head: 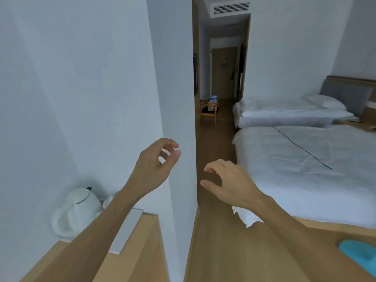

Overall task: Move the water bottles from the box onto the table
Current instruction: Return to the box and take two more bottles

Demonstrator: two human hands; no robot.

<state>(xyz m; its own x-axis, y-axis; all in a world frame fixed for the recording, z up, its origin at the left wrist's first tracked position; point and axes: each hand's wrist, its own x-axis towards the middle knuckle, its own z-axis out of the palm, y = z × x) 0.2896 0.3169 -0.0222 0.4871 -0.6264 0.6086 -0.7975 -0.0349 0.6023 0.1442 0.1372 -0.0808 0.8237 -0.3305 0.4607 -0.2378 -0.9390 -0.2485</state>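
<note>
Well apart, box (212, 98) w/ bottles far down hallway, both hands empty, left (156, 163), right (227, 182), fingers loosely curled

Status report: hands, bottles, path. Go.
Left hand and right hand empty, raised. Bottles not clearly visible; something blue on far rack. Hallway floor open.
</note>
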